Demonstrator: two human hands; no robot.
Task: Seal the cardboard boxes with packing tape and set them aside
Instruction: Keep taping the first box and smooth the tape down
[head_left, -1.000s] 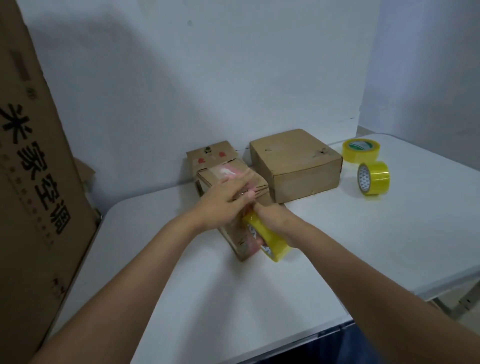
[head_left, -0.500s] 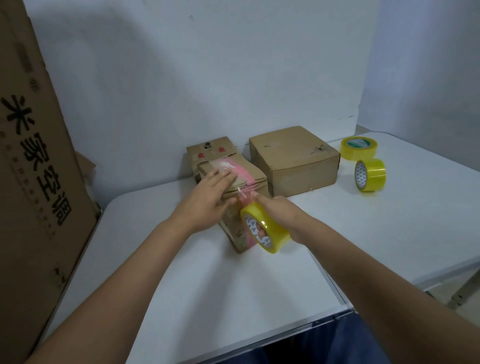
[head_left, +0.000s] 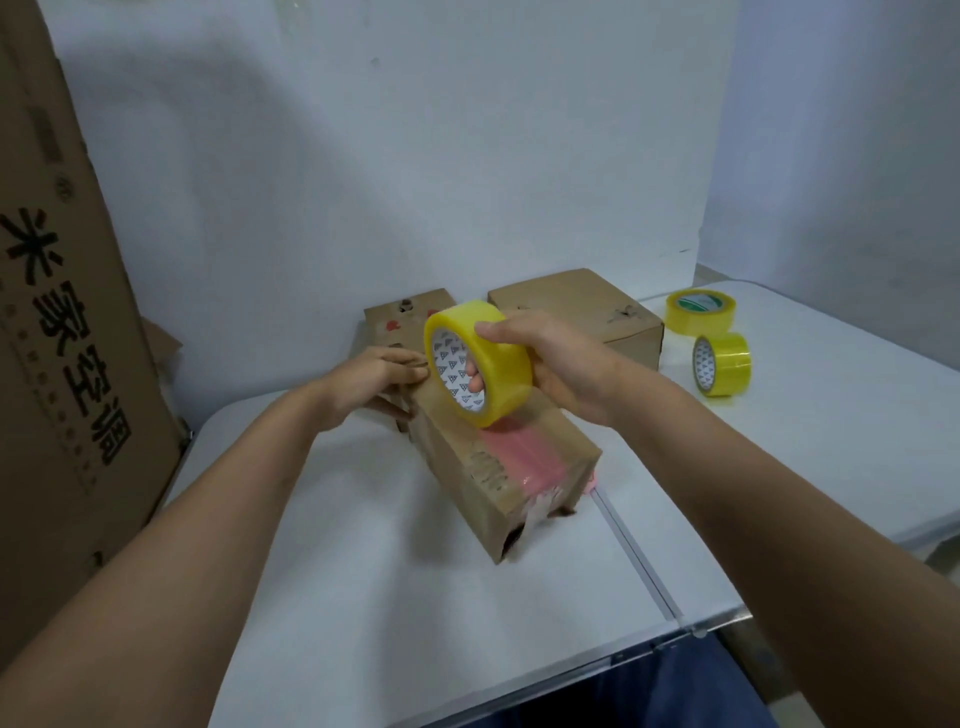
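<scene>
Two spare tape rolls (head_left: 722, 364) sit beside the far box (head_left: 576, 312).

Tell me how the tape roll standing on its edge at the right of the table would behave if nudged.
The upright tape roll stands on its round rim, so a nudge would probably roll it across the smooth table. A sideways push would likely tip it flat like the flat roll behind. It looks rigid and light.

Both arms stretched out front, left hand (head_left: 376, 376) laid flat with fingers forward, right hand (head_left: 553, 364) raised, fingers and thumb curled in a grip.
</scene>
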